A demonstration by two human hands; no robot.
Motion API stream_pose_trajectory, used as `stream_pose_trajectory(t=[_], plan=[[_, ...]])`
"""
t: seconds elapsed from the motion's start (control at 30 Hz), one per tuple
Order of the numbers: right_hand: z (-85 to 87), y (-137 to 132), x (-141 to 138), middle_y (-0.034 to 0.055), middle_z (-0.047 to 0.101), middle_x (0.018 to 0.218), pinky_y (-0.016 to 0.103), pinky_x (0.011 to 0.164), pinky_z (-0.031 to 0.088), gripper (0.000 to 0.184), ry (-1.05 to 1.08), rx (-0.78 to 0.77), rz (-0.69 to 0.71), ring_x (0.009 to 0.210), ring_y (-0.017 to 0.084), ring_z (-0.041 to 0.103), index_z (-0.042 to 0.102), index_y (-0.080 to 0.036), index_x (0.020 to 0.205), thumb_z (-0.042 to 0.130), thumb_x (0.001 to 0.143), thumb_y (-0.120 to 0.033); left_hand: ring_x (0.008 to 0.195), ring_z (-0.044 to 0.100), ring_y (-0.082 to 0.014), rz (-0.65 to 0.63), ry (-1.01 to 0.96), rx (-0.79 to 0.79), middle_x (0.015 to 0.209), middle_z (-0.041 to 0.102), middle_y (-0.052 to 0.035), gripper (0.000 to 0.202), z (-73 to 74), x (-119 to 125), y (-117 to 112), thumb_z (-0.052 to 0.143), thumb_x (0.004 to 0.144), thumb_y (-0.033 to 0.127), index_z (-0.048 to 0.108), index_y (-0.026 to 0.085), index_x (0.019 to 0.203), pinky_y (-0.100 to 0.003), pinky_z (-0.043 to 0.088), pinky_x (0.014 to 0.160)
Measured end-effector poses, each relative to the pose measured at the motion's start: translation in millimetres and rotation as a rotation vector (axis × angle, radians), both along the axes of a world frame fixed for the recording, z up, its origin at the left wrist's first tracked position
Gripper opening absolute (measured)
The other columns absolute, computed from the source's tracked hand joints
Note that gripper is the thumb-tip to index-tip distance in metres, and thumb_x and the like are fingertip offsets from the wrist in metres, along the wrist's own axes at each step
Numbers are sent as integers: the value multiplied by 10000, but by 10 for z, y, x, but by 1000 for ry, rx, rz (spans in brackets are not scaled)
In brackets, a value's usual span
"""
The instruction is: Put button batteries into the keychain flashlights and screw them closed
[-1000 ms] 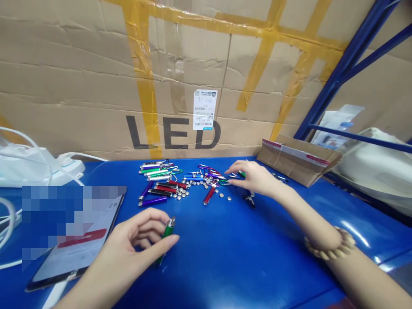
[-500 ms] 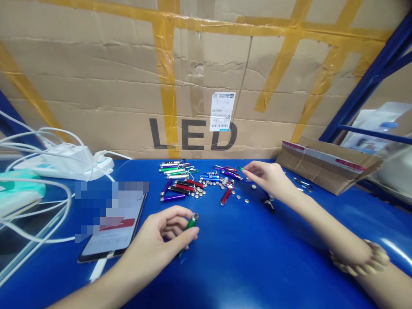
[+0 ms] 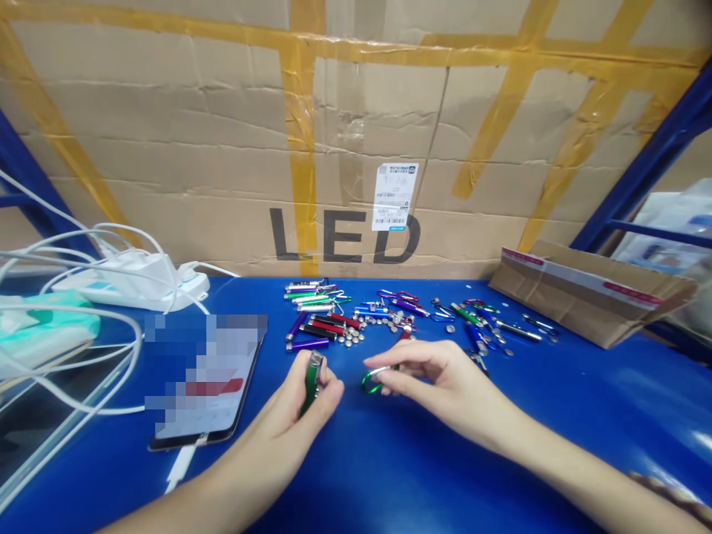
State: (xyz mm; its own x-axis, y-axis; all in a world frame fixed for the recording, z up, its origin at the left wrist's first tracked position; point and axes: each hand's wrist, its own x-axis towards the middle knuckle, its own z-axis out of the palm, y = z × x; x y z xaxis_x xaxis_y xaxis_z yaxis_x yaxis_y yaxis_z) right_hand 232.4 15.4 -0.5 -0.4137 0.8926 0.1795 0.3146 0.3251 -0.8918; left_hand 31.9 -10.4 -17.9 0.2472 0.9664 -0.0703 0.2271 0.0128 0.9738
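Note:
In my left hand (image 3: 303,404), the fingers are wrapped round a small green flashlight (image 3: 312,382) with a silver end that points up. A hand's width to the right, my right hand (image 3: 431,382) pinches a green carabiner (image 3: 371,380) between thumb and fingertips, and its loop faces the flashlight. Behind the hands lie several coloured flashlight tubes, among them a purple tube (image 3: 308,345). Small silver button cells (image 3: 351,338) are scattered beside them. A red tube (image 3: 406,334) is partly hidden by my right hand. More carabiners and a green tube (image 3: 466,314) lie farther right.
To the left, a phone (image 3: 222,393) lies plugged into a white cable. Behind it is a white power strip (image 3: 133,285) with tangled cables. An open cardboard box (image 3: 578,297) stands at the right. A large taped carton (image 3: 222,163) forms the back of the blue table (image 3: 378,475).
My right hand has come back from the far pile towards my left hand, bringing the green carabiner. My left hand has shifted slightly left, still holding the green flashlight, now more upright.

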Motion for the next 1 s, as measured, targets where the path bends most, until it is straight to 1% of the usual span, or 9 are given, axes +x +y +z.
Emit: stream_pose_trajectory(t=[0.1,0.17,0.3,0.37,0.5,0.63,0.77,0.87,1.0], plan=[[-47,-48,-48,34,712,818,275,722,547,265,61,-147,64,742,138,668,669,-183,1018,591,804,-317,634,385,-108,-65,-3,24,747,433,42,219,-13,16,21,549,798,381,403,218,781,-215,362,617],[-71,-77,-77,41,714,827,284,737,550,293,115,-240,86,756,147,675,663,-174,1032,606,790,-329,626,389,-105,-77,-33,23,736,431,46,237,-15,30,39,570,777,346,374,215,749,-219,359,606],[-93,-102,-117,45,710,756,271,708,552,337,227,-380,58,726,157,680,682,-151,976,683,710,-357,614,422,-95,-74,-107,38,706,466,50,322,6,53,53,593,750,249,285,212,664,-221,373,599],[-96,-100,-127,33,701,705,251,683,550,350,278,-457,44,681,140,673,687,-147,949,726,663,-345,609,443,-90,-63,-147,35,669,473,58,350,18,59,43,604,737,215,265,211,649,-215,384,603],[-84,-116,-145,2,687,725,183,639,540,326,368,-608,103,644,81,641,690,-181,954,748,653,-290,531,426,-63,-31,-244,-5,599,441,85,345,14,65,13,625,719,216,286,207,654,-186,377,542],[-59,-148,-165,-15,665,680,147,595,535,224,417,-643,127,575,48,612,704,-186,906,689,727,-320,465,371,-44,-38,-248,-43,608,458,88,311,-1,70,0,626,725,219,320,203,671,-172,306,450],[-76,-116,-166,12,681,664,179,604,546,256,336,-590,118,597,86,642,703,-167,883,678,729,-369,515,428,-63,-65,-220,-45,592,494,78,311,14,72,1,616,726,188,312,202,661,-178,343,498],[-92,-76,-155,45,707,700,221,670,550,292,264,-567,75,681,133,674,705,-148,864,704,692,-384,543,440,-71,-6,-140,33,621,522,67,304,21,53,3,601,737,178,307,204,660,-189,369,537],[-84,-77,-149,76,719,750,246,688,550,343,220,-626,60,702,154,687,707,-134,893,690,695,-413,590,477,-101,19,-13,175,621,519,59,282,-1,15,-5,572,761,181,311,212,658,-217,380,574]])
